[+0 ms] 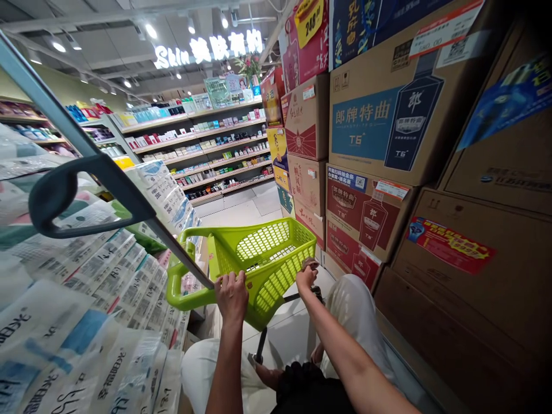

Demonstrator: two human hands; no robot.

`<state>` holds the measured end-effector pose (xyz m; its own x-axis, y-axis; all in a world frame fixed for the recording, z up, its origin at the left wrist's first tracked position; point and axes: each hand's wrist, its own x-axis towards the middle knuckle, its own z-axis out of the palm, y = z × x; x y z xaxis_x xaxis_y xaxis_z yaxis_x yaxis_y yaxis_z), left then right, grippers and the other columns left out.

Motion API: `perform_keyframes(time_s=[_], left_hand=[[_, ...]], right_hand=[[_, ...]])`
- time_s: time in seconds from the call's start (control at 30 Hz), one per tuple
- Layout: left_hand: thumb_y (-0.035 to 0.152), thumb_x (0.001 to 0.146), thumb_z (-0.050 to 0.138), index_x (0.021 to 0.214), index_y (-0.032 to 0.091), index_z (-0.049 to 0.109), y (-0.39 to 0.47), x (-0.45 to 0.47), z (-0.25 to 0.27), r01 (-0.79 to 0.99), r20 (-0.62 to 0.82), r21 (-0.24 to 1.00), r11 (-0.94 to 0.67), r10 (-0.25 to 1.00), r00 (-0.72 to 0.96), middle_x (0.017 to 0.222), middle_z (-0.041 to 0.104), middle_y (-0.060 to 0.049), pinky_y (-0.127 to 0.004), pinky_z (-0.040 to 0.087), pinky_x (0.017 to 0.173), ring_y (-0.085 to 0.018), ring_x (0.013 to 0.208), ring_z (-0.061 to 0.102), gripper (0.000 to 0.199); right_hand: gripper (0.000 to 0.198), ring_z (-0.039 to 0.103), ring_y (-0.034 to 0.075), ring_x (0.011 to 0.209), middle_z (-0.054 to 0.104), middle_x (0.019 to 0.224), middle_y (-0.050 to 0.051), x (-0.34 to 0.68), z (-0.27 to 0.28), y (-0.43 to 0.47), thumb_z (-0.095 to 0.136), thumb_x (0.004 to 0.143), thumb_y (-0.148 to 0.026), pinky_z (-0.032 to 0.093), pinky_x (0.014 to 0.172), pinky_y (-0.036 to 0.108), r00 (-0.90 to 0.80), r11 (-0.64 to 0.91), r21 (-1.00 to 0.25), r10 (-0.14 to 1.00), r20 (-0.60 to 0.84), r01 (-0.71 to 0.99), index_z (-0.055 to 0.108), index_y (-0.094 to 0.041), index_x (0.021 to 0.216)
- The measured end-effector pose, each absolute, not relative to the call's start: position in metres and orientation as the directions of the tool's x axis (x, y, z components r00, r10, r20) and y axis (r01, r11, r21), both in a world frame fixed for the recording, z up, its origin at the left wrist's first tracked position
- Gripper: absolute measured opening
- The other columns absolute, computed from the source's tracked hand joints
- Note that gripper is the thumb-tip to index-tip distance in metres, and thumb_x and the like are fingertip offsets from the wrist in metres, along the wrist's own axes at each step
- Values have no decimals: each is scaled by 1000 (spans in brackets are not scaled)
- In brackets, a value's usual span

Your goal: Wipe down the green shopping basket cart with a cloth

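Observation:
A lime-green shopping cart basket (pixel 276 287) with perforated sides stands in front of my knees, and nothing shows inside it. My left hand (pixel 233 293) is closed over its near rim, beside the grey metal pole. That pole (pixel 181 253) rises to the upper left and carries a dark grey loop handle (pixel 92 195). At the basket's right end, my right hand (pixel 307 277) is closed on a small crumpled greyish-brown piece that looks like cloth (pixel 310 263). The cloth lies close to the basket's side; whether it touches cannot be made out.
Stacked cardboard liquor cartons (pixel 366 126) wall in the right side. Plastic-wrapped paper packs (pixel 112 276) are piled along the left. Shelves of small cosmetics boxes (pixel 202 144) stand beyond the pale tiled floor (pixel 241 207). A black cart wheel (pixel 318 293) shows near my right knee.

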<state>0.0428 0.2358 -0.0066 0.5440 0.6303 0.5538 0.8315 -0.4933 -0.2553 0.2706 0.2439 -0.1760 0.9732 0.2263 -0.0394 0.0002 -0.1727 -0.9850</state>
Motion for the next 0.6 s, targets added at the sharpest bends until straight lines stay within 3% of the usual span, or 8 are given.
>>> perform_keyframes(time_s=[0.17,0.27,0.43,0.6], left_hand=[[21,96,43,95,22,72,240,44,-5,841,534,-199,-503,664,524,85,66,-9,-41,32,88,-27,88,54,29],[19,96,44,96,22,72,241,43,-6,840,524,-214,-499,667,530,85,65,-10,-41,32,88,-27,88,54,28],[15,94,44,99,22,71,242,42,-9,834,523,-243,-496,657,543,84,65,-10,-41,32,86,-27,88,54,29],[17,96,42,96,22,71,242,44,-9,837,527,-255,-484,656,540,83,64,-9,-41,32,87,-27,87,54,29]], right_hand=[[29,55,33,110,50,119,22,271,-160,256,50,79,-20,39,101,41,968,-127,-990,249,33,67,66,-13,102],[23,54,32,114,52,118,20,258,-165,251,51,78,-19,39,101,39,965,-107,-988,247,81,111,67,-14,93],[20,58,29,96,56,99,15,247,-174,242,51,75,-20,44,94,41,974,-117,-992,223,22,49,66,-14,87],[24,54,29,113,53,118,19,246,-162,254,49,76,-18,40,103,38,959,-74,-987,258,116,140,66,-15,92]])
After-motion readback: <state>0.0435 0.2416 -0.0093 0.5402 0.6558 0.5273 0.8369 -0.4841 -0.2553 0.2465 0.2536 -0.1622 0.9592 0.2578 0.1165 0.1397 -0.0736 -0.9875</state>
